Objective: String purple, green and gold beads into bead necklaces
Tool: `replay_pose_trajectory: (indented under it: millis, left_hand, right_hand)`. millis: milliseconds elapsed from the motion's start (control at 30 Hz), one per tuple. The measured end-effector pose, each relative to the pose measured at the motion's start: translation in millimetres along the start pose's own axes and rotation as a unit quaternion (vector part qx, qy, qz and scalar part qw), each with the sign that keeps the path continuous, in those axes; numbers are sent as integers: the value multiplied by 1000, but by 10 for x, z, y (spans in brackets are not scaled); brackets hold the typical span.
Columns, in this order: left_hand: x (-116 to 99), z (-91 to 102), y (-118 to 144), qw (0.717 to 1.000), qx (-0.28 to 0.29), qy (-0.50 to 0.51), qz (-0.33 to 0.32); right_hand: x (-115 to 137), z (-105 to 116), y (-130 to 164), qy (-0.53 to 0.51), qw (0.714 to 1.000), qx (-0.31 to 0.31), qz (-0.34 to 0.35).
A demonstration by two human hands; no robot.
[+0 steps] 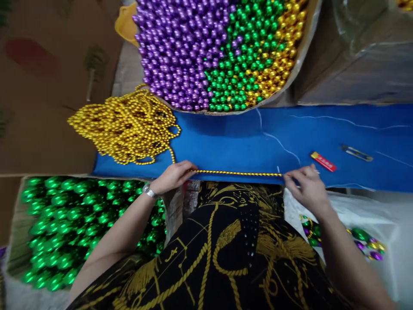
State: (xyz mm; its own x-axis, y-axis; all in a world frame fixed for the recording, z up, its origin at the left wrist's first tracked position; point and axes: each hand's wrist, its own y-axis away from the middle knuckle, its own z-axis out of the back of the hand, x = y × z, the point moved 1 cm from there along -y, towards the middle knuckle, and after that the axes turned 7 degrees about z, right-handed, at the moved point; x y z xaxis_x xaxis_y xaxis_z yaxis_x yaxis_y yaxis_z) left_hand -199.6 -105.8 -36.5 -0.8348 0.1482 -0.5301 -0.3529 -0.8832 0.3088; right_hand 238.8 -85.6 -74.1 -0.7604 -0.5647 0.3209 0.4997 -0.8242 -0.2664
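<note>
Two bare hands stretch a strand of small gold beads (237, 173) taut along the near edge of a blue work surface (232, 142). The left hand (172, 176), a metal watch (149, 190) at its wrist, pinches one end with fingers curled together; its fingertips are hidden under the knuckles. The right hand (306, 185) pinches the other end between thumb and forefinger, where a thin white thread (277, 142) also meets the fingers; whether the thread is held too cannot be told. From the left hand the strand runs up into a tangled heap of gold beads (125, 127) lying at the left end of the blue surface.

A cardboard box (308, 47) of purple, green and gold beads (222, 51), cut off by the top edge, overhangs the far side of the surface. A second box of larger green beads (74, 228) sits at lower left, partly hidden by the left forearm. Right of the strand lie a red lighter (323, 161), bearing pale lettering too small to read, and a small metal tool (356, 153), blurred, perhaps thread snips. A few mixed beads (368, 245) rest on white plastic at lower right, partly covered by the right arm. The person's black garment with gold rope print (232, 249) fills the foreground. A yellow object (124, 23) at top is mostly hidden behind the box.
</note>
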Motion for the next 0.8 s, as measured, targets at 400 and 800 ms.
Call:
replay_pose_trajectory:
  millis: [400,800]
  left_hand:
    - [114,-377,52,994,-84,-63,6]
    - [82,-341,25,996,-82,25,35]
  right_hand:
    - [-78,-323,85,90,988,40,-121]
    - [-246,-339,125,142,988,28,-46]
